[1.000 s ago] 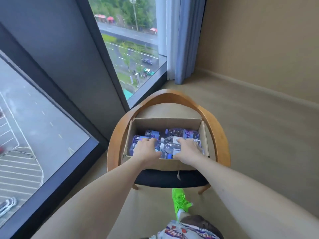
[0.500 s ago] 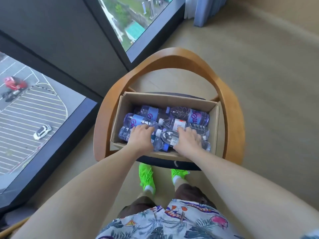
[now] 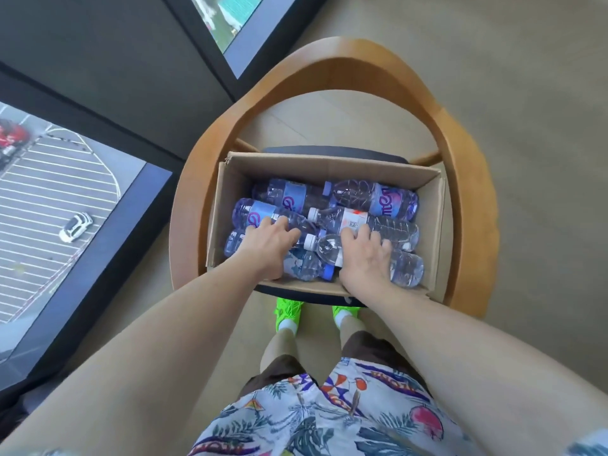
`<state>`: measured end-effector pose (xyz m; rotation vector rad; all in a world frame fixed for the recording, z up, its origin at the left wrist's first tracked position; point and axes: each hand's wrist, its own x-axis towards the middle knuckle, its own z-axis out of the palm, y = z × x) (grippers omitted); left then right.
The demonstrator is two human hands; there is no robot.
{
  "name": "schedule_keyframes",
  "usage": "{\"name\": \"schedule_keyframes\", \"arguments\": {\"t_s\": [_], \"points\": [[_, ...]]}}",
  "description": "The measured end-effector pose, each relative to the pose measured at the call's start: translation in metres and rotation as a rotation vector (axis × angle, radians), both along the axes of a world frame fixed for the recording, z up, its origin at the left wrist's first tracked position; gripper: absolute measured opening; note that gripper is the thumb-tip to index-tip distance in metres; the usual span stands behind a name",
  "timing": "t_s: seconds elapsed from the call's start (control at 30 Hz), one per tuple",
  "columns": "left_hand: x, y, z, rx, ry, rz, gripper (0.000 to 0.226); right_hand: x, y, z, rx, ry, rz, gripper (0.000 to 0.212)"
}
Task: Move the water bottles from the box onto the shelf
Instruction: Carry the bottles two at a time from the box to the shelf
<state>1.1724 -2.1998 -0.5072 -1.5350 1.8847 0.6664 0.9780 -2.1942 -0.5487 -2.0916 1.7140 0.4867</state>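
An open cardboard box (image 3: pixel 329 166) stands on a chair seat and holds several water bottles lying on their sides, some with blue-purple labels (image 3: pixel 378 199). My left hand (image 3: pixel 268 246) is inside the box at the left, its fingers curled over a blue-tinted bottle (image 3: pixel 235 241). My right hand (image 3: pixel 365 258) is at the front right, fingers curled over a clear bottle with a white cap (image 3: pixel 327 248). The shelf is not in view.
The box rests on a chair with a curved wooden back and arms (image 3: pixel 460 166) that ring it on three sides. A floor-to-ceiling window (image 3: pixel 65 199) is at the left. My green shoes (image 3: pixel 286 312) stand just in front of the chair on beige floor.
The view has tilted down and come closer over the box. Both hands have stayed on the same bottles in the box; none has been lifted.
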Motion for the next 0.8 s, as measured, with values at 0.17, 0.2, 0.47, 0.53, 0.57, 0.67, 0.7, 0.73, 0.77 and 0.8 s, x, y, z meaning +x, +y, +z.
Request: {"name": "schedule_keyframes", "arguments": {"t_s": [0.17, 0.2, 0.47, 0.53, 0.57, 0.67, 0.7, 0.73, 0.77, 0.8], "points": [[0.005, -0.005, 0.004, 0.037, 0.073, -0.033, 0.053, -0.001, -0.002, 0.011, 0.040, -0.015, -0.024, 0.055], [0.007, -0.006, 0.006, 0.052, 0.089, -0.031, 0.054, -0.001, -0.003, 0.015, 0.053, -0.031, -0.041, 0.055], [0.021, -0.021, 0.049, 0.160, 0.205, 0.291, 0.063, 0.001, -0.031, 0.075, 0.086, -0.312, -0.435, 0.066], [0.028, -0.036, 0.070, 0.198, 0.302, 0.471, 0.061, 0.000, -0.040, 0.096, 0.068, -0.414, -0.603, 0.070], [0.031, -0.044, 0.083, 0.205, 0.365, 0.571, 0.056, -0.002, -0.044, 0.107, 0.060, -0.479, -0.685, 0.069], [0.030, -0.059, 0.121, 0.239, 0.662, 0.907, 0.032, -0.012, -0.054, 0.144, 0.035, -0.692, -0.883, 0.062], [0.026, -0.063, 0.135, 0.256, 0.774, 1.000, 0.027, -0.016, -0.056, 0.157, 0.039, -0.771, -0.934, 0.060], [0.022, -0.068, 0.148, 0.273, 0.885, 1.067, 0.029, -0.018, -0.058, 0.170, 0.051, -0.854, -0.987, 0.058], [0.017, -0.073, 0.161, 0.302, 0.983, 1.094, 0.037, -0.020, -0.058, 0.183, 0.059, -0.946, -1.042, 0.054], [0.011, -0.079, 0.173, 0.340, 1.067, 1.094, 0.048, -0.023, -0.058, 0.195, 0.054, -1.037, -1.094, 0.047]]}}
